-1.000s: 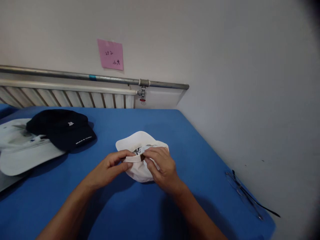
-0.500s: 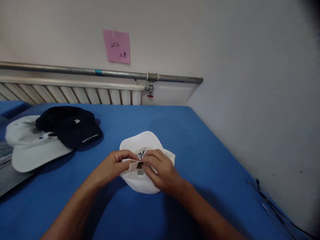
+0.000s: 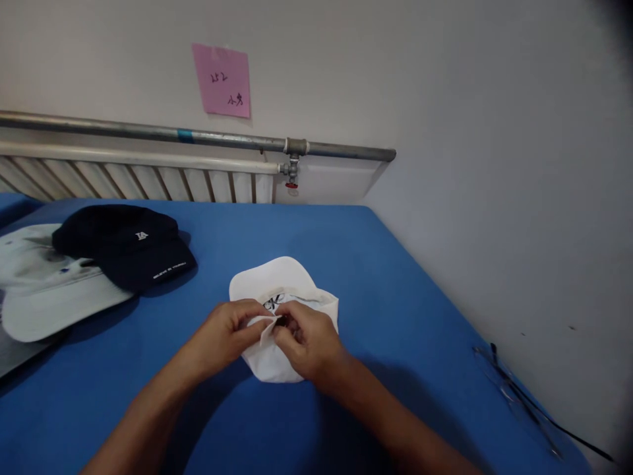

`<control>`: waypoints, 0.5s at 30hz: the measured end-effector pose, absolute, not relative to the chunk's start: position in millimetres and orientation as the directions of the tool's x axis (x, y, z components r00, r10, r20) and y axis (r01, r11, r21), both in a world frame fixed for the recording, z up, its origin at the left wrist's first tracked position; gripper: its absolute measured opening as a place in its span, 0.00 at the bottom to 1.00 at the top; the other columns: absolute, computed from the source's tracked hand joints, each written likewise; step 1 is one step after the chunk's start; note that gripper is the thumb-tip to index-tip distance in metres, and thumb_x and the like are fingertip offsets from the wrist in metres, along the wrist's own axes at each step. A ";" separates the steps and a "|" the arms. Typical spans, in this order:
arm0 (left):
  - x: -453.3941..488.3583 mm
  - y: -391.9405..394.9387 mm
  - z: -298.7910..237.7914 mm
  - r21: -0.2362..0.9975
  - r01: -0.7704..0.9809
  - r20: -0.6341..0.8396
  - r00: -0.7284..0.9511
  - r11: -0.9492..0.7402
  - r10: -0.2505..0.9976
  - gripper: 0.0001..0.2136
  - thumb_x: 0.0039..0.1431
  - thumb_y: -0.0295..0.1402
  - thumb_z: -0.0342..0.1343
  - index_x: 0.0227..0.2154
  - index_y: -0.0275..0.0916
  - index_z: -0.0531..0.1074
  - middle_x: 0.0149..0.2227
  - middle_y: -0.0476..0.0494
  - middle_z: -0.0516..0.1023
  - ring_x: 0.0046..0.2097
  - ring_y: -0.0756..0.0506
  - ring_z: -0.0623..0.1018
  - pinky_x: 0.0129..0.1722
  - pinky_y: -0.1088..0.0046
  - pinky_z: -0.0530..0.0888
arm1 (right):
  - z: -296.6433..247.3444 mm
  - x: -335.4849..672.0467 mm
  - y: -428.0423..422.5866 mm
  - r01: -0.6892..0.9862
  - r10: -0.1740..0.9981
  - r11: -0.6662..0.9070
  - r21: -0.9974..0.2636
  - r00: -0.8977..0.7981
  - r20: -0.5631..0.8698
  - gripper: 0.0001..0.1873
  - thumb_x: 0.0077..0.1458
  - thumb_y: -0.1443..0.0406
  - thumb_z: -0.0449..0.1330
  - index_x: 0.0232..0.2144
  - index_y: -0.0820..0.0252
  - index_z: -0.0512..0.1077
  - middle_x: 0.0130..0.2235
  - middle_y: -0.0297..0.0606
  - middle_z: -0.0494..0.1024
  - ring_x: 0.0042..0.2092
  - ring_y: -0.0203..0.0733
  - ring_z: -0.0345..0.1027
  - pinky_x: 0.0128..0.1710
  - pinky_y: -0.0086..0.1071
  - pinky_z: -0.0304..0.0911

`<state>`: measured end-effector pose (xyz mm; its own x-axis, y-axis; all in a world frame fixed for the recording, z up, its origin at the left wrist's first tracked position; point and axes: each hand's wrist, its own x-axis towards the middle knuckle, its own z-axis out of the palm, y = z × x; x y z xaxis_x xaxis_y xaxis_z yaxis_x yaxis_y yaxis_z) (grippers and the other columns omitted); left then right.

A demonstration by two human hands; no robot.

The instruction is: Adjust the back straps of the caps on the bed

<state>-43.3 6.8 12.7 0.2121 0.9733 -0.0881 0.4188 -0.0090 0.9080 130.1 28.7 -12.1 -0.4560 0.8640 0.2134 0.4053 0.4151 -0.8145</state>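
Note:
A white baseball cap point(image 3: 271, 274) lies on the blue surface with its brim pointing away from me and black letters showing inside. My left hand point(image 3: 225, 340) pinches the light back strap point(image 3: 267, 332) between thumb and fingers. On the other side, my right hand point(image 3: 314, 343) has its thumb and fingertips closed on the strap's end, close to the left fingertips. A small dark piece point(image 3: 281, 321) shows between the right fingers; what it is I cannot make out.
A navy cap point(image 3: 123, 247) overlaps a pale cap point(image 3: 64, 297) on the left of the blue table point(image 3: 237, 231). Glasses point(image 3: 514, 389) and a black cord lie along the right edge by the wall. A radiator point(image 3: 198, 181) with pipes stands behind.
The strap flap, flatter before with its dark patch in view, is now tilted upright between my hands. My right fingers have curled inward. The whole view has shifted slightly.

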 end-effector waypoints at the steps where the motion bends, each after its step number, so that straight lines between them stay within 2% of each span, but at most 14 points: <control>1: -40.9 5.9 12.4 0.866 0.494 -0.033 0.217 -0.081 0.976 0.12 0.57 0.38 0.52 0.27 0.37 0.76 0.29 0.45 0.76 0.30 0.47 0.72 0.30 0.73 0.65 | -11.6 130.7 28.7 0.447 0.855 0.450 -0.773 -0.464 0.230 0.05 0.52 0.69 0.55 0.33 0.59 0.70 0.30 0.36 0.74 0.30 0.38 0.67 0.32 0.31 0.61; 4: -35.0 3.8 10.9 0.738 0.632 0.082 0.263 -0.236 0.961 0.11 0.59 0.34 0.50 0.25 0.39 0.74 0.28 0.47 0.75 0.31 0.48 0.73 0.31 0.73 0.65 | -8.7 132.0 26.8 0.532 0.826 0.531 -0.660 -0.497 0.264 0.08 0.51 0.69 0.54 0.35 0.61 0.70 0.35 0.43 0.75 0.35 0.43 0.69 0.37 0.36 0.63; 8: -30.8 2.6 8.0 0.669 0.678 0.124 0.301 -0.303 0.946 0.12 0.60 0.33 0.48 0.24 0.39 0.72 0.25 0.48 0.73 0.29 0.48 0.72 0.30 0.74 0.64 | -7.9 131.5 23.9 0.517 0.813 0.545 -0.661 -0.519 0.264 0.12 0.50 0.72 0.51 0.39 0.62 0.68 0.37 0.46 0.76 0.38 0.45 0.70 0.39 0.37 0.63; 12: -31.9 2.5 8.2 0.699 0.669 0.090 0.271 -0.254 0.958 0.12 0.60 0.34 0.48 0.26 0.39 0.74 0.28 0.47 0.75 0.31 0.47 0.74 0.32 0.73 0.65 | -14.3 133.4 28.7 0.497 0.833 0.510 -0.702 -0.488 0.259 0.14 0.48 0.74 0.51 0.38 0.58 0.67 0.33 0.39 0.75 0.35 0.43 0.69 0.36 0.34 0.63; 15: -37.2 3.9 10.2 0.812 0.574 -0.004 0.189 -0.107 0.982 0.13 0.59 0.38 0.50 0.25 0.38 0.74 0.28 0.46 0.75 0.30 0.47 0.73 0.30 0.73 0.65 | -17.4 138.4 35.0 0.430 0.863 0.466 -0.773 -0.412 0.291 0.14 0.48 0.75 0.51 0.37 0.57 0.67 0.33 0.37 0.75 0.32 0.39 0.68 0.34 0.31 0.63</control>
